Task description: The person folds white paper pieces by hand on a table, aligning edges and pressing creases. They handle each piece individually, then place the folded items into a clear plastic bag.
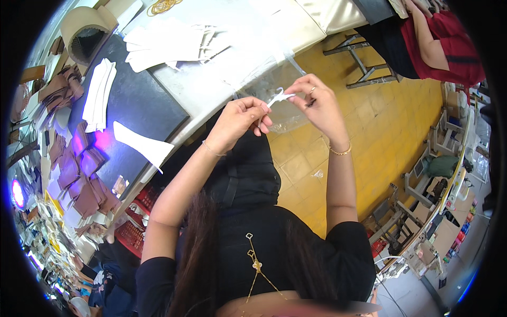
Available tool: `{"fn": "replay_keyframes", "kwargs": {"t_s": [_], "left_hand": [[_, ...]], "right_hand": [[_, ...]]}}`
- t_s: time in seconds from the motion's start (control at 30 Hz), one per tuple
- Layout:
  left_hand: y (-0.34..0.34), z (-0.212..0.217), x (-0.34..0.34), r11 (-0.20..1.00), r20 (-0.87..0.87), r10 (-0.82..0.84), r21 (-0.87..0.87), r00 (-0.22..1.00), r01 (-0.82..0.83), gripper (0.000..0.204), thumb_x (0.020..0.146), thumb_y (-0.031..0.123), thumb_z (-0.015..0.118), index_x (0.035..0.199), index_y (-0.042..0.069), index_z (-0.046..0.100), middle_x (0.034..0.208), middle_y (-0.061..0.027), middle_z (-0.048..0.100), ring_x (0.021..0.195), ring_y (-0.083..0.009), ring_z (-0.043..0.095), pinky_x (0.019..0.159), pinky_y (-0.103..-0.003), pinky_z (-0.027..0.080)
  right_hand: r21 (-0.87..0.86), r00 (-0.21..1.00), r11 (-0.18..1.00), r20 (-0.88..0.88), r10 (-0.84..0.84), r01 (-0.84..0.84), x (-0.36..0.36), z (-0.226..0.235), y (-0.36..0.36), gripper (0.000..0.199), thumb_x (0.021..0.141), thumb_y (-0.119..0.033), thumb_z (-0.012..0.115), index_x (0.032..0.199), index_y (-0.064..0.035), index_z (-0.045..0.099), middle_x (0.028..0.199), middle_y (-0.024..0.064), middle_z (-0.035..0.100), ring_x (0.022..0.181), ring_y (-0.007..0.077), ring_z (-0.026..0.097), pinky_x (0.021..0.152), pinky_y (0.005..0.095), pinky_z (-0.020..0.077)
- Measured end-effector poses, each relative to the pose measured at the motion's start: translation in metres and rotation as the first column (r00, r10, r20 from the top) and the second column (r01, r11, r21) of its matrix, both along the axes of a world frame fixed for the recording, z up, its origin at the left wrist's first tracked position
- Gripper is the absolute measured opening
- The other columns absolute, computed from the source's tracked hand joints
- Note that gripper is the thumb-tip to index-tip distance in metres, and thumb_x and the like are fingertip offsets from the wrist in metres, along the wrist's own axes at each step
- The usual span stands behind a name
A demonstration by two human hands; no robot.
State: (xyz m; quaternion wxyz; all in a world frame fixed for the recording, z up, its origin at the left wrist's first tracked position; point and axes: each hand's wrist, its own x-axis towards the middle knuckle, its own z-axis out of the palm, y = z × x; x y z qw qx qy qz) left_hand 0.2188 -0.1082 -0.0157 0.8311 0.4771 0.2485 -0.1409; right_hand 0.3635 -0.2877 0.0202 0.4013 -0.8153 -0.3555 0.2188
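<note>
A small, thin white piece [279, 97], like a narrow strip with frayed ends, is stretched between my two hands in front of the table edge. My left hand [240, 120] pinches its near-left end with curled fingers. On the other end, the thumb and forefinger of my right hand [318, 105] close together. Behind and below the hands hangs a clear plastic bag [288, 117] at the table's edge. To the left, a single flared white cut piece [141, 142] lies on a dark board [142, 90], beside a narrow stack of white pieces [99, 95].
A pile of white cut pieces [163, 45] covers part of the white table [248, 31]; yellow rubber bands [163, 6] lie beyond. Brown pieces [90, 195] heap at the left. A metal-legged stool [364, 61] and a person in red [449, 45] are at the upper right.
</note>
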Motion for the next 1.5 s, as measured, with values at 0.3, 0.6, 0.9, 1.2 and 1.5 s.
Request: {"fn": "replay_keyframes", "kwargs": {"t_s": [0.3,0.6,0.9,1.2,1.5], "left_hand": [[0.007,0.011,0.003,0.998,0.005,0.025,0.053,1.000,-0.025,0.018,0.106,0.019,0.058,0.104,0.002,0.065,0.083,-0.0082,0.071,0.069,-0.0124,0.067,0.064,-0.024,0.053],[0.009,0.024,-0.003,0.985,0.097,0.172,0.018,0.980,-0.174,0.018,0.105,0.016,0.058,0.106,0.000,0.065,0.086,-0.0091,0.071,0.072,-0.0130,0.068,0.067,-0.025,0.053],[-0.003,0.012,0.002,0.985,-0.018,0.105,0.137,0.994,-0.102,0.034,0.107,0.017,0.059,0.131,-0.007,0.059,0.110,-0.0133,0.072,0.095,-0.0169,0.071,0.079,-0.028,0.058],[-0.016,-0.019,-0.010,0.912,0.182,0.011,0.400,0.983,-0.085,0.061,0.106,0.020,0.059,0.155,-0.008,0.036,0.161,-0.0219,0.041,0.149,-0.0263,0.039,0.122,-0.034,0.030],[-0.034,-0.007,-0.049,0.443,0.030,-0.358,0.885,0.933,0.142,0.046,0.094,0.017,0.067,0.135,-0.001,0.058,0.114,-0.0237,0.067,0.105,-0.0409,0.062,0.098,-0.047,0.049]], "right_hand": [[-0.093,0.990,0.986,0.000,-0.140,0.139,0.015,0.009,-0.022,0.013,0.088,-0.006,0.077,0.101,-0.0034,0.077,0.085,0.0019,0.068,0.061,0.0077,0.050,0.059,0.0249,0.0427],[-0.198,0.994,0.975,0.046,-0.097,0.104,0.014,-0.005,-0.024,0.017,0.091,-0.007,0.073,0.107,-0.0040,0.078,0.090,0.0070,0.073,0.066,0.0117,0.058,0.064,0.0285,0.0488],[-0.300,0.992,0.950,-0.061,-0.113,0.089,0.005,-0.002,-0.004,0.037,0.084,0.000,0.060,0.118,-0.0019,0.074,0.101,0.0231,0.074,0.099,0.0362,0.073,0.089,0.0418,0.0559],[-0.840,0.859,0.308,-0.304,0.413,-0.446,0.025,-0.116,0.071,0.029,0.087,-0.013,0.057,0.102,0.0032,0.076,0.095,0.0281,0.074,0.096,0.0377,0.075,0.085,0.0454,0.0588],[-0.979,0.943,0.201,0.075,0.323,0.009,0.036,-0.249,0.056,0.027,0.101,-0.021,0.061,0.122,-0.0136,0.076,0.128,0.0107,0.073,0.114,0.0243,0.073,0.085,0.0416,0.0632]]}}
